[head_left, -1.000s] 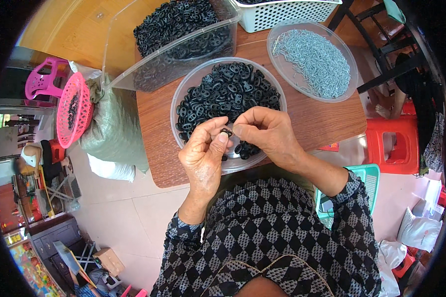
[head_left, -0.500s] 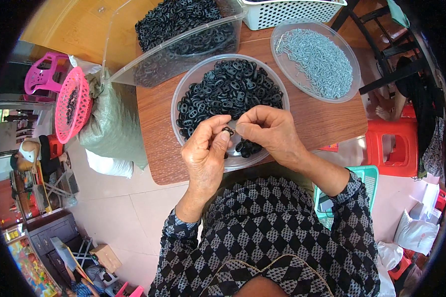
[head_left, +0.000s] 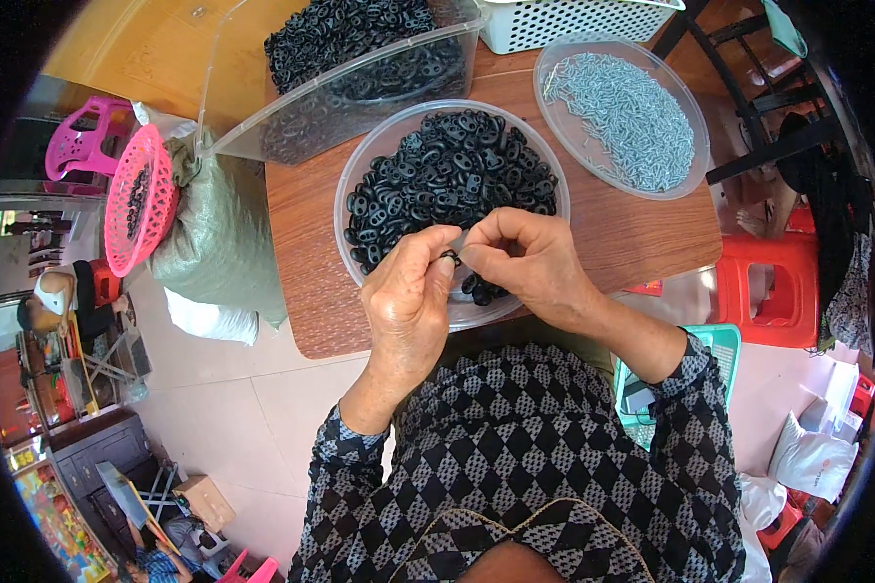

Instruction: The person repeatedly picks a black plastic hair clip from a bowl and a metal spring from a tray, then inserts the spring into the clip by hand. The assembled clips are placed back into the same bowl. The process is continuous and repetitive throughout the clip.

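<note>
Between the thumb and fingers of my left hand (head_left: 409,291) is a small black two-holed plastic piece (head_left: 450,257). My right hand (head_left: 527,260) meets it from the right, thumb and forefinger pinched together at the piece; whatever lies between those fingertips is too small to make out. Both hands hover over the near side of a round clear tub (head_left: 344,209). Heaped in that tub are many similar black plastic pieces (head_left: 447,175), with a few lying apart under my right hand.
Small silvery screws (head_left: 622,121) fill a shallow round tray (head_left: 696,175) at the far right of the wooden table (head_left: 306,282). A clear bin (head_left: 262,112) of black pieces and a white basket (head_left: 574,27) stand behind. Left is a sack (head_left: 219,243) beside a pink basket (head_left: 126,248); right, a red stool (head_left: 768,291).
My right fingertips have moved slightly left, closing onto the black piece. My left hand keeps its hold, a little turned. The view has shifted slightly.
</note>
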{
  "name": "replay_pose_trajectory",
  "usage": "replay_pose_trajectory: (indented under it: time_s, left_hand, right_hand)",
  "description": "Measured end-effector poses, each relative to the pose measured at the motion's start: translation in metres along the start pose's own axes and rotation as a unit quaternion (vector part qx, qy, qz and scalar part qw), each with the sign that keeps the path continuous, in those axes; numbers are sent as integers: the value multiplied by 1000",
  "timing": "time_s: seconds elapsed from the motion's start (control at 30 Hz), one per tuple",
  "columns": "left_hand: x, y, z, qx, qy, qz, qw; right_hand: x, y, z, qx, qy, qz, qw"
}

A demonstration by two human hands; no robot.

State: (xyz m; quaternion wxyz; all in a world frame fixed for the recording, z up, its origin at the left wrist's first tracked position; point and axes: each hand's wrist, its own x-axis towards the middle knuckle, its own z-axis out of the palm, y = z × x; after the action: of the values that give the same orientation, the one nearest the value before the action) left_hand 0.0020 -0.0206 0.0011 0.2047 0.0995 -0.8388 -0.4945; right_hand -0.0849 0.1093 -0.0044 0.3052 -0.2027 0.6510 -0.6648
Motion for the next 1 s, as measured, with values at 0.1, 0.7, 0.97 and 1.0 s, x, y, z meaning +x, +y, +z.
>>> replay_pose_trajectory:
  time_s: [0.1, 0.7, 0.97, 1.0]
  left_hand:
    - [4, 0, 0, 71, -1, 84, 994]
    - [12, -3, -11, -251, -49, -171, 952]
    - [8, -5, -8, -141, -19, -102, 985]
    - [7, -4, -7, -137, -20, -107, 985]
  right_hand:
    - [1, 4, 2, -39, 0, -40, 998]
    - [6, -1, 3, -94, 4, -96, 991]
    - [4, -3, 3, -116, 24, -139, 983]
    - [5, -3, 3, -116, 27, -138, 983]
